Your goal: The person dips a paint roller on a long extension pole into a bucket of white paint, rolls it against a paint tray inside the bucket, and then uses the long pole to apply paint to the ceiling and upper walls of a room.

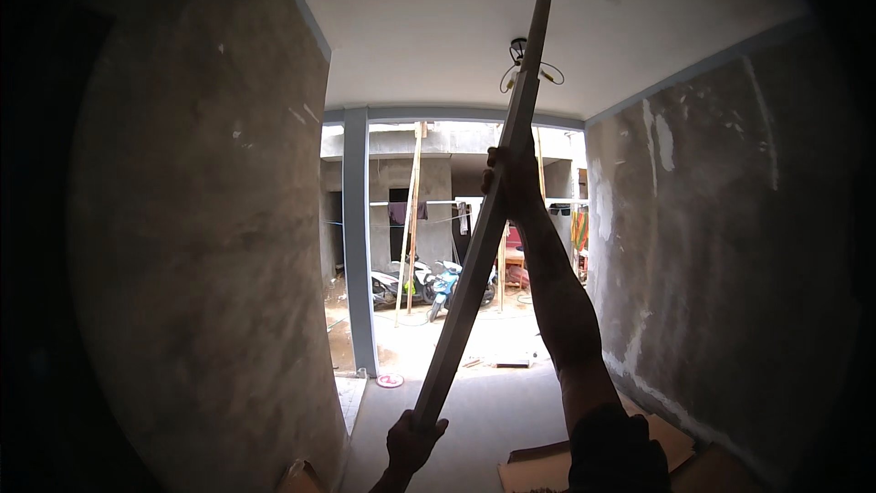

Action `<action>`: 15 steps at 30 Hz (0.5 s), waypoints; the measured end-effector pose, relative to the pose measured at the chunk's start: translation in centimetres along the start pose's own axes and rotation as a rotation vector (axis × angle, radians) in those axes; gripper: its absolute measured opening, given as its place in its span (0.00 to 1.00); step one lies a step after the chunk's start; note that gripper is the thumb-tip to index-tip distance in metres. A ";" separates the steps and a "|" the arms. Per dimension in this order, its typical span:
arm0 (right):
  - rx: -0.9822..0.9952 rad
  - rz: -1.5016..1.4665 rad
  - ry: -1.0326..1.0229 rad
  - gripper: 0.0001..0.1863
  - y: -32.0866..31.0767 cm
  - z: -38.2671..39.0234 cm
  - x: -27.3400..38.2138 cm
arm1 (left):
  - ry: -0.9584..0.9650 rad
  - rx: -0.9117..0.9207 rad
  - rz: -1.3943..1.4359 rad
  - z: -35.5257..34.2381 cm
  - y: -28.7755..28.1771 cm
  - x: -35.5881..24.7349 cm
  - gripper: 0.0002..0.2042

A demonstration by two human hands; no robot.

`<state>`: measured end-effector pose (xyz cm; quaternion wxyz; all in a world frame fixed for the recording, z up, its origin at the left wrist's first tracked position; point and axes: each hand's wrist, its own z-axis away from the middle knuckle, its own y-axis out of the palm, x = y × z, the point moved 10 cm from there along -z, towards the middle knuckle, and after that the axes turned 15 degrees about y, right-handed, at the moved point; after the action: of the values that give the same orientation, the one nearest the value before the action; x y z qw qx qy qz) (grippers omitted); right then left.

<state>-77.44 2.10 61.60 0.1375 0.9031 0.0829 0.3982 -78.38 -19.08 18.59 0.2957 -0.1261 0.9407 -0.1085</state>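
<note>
A long, straight, square-edged pole (pixel 470 283) slants up from low centre to the top of the view, where its tip meets or overlaps the white ceiling. Its upper part looks thinner than the lower part. My left hand (pixel 415 443) is closed round the bottom end. Higher up, with the arm stretched out, my right hand (pixel 518 181) grips the middle of the pole, fingers wrapped over its left side. Small dark pieces at the tip are too small to make out. Behind the upper pole, a dark ceiling fitting (pixel 518 46) has looped wires hanging from it.
Rough grey walls stand at left (pixel 210 219) and right (pixel 721 237). A blue-grey post (pixel 358 246) borders the opening to a yard with motorbikes (pixel 444 288), wooden props (pixel 411 228) and hanging laundry (pixel 406 212). Cardboard (pixel 538 470) lies on the floor; a round red-and-white object (pixel 390 381) sits by the post.
</note>
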 end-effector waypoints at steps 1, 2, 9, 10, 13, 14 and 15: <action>-0.014 0.034 -0.070 0.28 -0.1 -0.8 1.2 | 0.078 -0.008 -0.048 -1.7 0.8 0.2 0.25; -0.027 0.066 -0.140 0.27 0.2 -1.0 2.6 | 0.155 -0.017 -0.099 -3.5 1.4 0.1 0.25; -0.042 0.174 -0.282 0.32 -2.4 -7.7 8.5 | 0.446 0.342 -0.352 -12.2 5.1 -3.7 0.31; -0.051 0.165 -0.293 0.31 -2.8 -8.4 9.1 | 0.459 0.318 -0.378 -13.1 5.3 -3.8 0.31; 0.013 0.125 -0.288 0.25 -3.9 -11.1 10.4 | 0.381 0.189 -0.298 -15.2 5.3 -3.0 0.27; 0.028 0.111 -0.285 0.24 -4.2 -11.8 10.9 | 0.316 0.167 -0.249 -15.9 5.5 -2.5 0.26; 0.029 0.117 -0.312 0.24 -4.5 -12.3 11.8 | 0.391 0.097 -0.197 -16.4 5.1 -3.7 0.25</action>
<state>-78.80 11.64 76.35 0.1122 0.9592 0.0136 0.2593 -85.91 -11.01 32.29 0.1016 -0.1797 0.9569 -0.2043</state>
